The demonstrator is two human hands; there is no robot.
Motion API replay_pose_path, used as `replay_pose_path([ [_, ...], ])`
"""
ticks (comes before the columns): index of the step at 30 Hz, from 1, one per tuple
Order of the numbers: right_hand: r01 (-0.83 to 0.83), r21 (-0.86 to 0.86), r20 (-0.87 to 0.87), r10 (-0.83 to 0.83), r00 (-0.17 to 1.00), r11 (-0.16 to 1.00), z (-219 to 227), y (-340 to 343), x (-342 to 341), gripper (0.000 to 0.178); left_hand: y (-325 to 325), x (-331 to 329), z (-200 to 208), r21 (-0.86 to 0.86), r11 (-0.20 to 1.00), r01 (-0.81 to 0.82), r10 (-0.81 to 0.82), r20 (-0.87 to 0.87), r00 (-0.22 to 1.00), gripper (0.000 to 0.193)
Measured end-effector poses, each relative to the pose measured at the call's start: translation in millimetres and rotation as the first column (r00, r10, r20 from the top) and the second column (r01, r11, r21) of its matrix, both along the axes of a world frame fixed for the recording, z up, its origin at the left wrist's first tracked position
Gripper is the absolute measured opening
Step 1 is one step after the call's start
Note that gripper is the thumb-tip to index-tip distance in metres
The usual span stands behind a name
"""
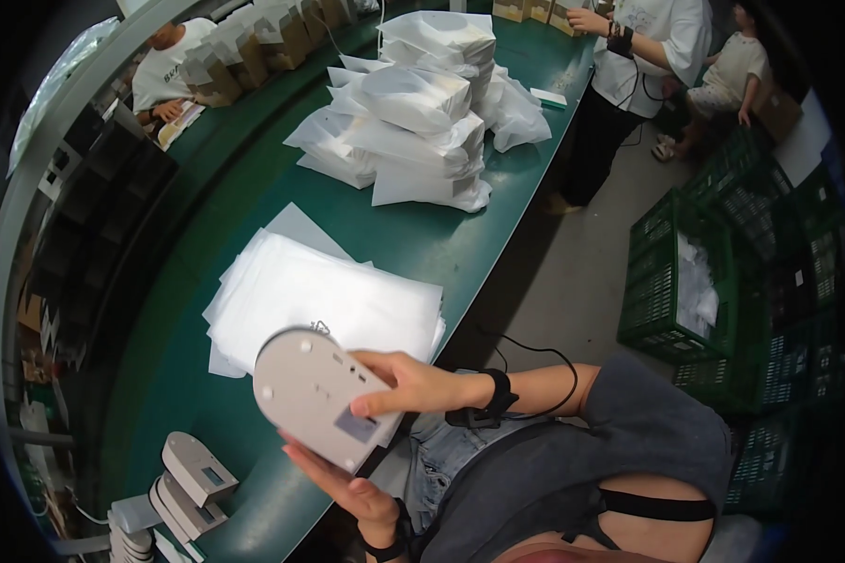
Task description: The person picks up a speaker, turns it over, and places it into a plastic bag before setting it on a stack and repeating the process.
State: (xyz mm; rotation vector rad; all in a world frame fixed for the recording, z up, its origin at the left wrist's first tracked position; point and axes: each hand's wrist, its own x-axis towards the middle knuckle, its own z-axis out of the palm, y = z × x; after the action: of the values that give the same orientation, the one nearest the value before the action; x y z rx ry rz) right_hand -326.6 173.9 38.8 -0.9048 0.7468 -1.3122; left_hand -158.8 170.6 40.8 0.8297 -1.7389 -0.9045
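Pale device, flat, smooth and rounded at one end, is held up, partly covering the stack of white sheets from view. Its straighter end is pinched by the right hand, thumb on the face, fingers curled behind; its lower side is supported by the left hand's loosely opened fingers. Beyond the stack, crinkled translucent bags are piled.

Matt plastic device (smooth), glossy tabletop; frosted plastic bags

Green table: rounded grey devices at near end, flat white sheets, bulky white plastic packages along right edge.
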Motion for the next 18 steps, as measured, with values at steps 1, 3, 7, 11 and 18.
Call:
replay_pose_path([
  [1, 0.113, -0.027, -0.012, -0.114, 0.993, 0.993, 0, -2, -5, 0.066, -2, 9, -7, -0.002, 1.000, 0.006, -0.006, 0.000, 1.000, 0.083],
  [3, 0.326, -0.082, -0.026, -0.329, 0.944, 0.942, 1, -5, -12, 0.062, -14, 32, -8, 0.158, 0.969, 0.192, -0.216, 0.156, 0.964, 0.084],
  [7, 0.417, -0.287, -0.555, -0.505, 0.661, 0.862, 12, 2, -17, 0.062, -24, 20, 3, 0.070, 0.997, 0.031, -0.034, 0.036, 0.999, 0.080],
  [11, 0.238, -0.656, -0.612, -0.689, 0.389, 0.717, 7, -3, 0, 0.057, -38, -14, -4, -0.030, 0.995, -0.091, 0.084, -0.193, 0.978, 0.076],
  [18, 0.124, -0.769, -0.537, -0.739, 0.407, 0.628, 19, 0, 19, 0.053, -47, -13, 3, 0.374, 0.925, -0.059, 0.186, -0.311, 0.932, 0.090],
])
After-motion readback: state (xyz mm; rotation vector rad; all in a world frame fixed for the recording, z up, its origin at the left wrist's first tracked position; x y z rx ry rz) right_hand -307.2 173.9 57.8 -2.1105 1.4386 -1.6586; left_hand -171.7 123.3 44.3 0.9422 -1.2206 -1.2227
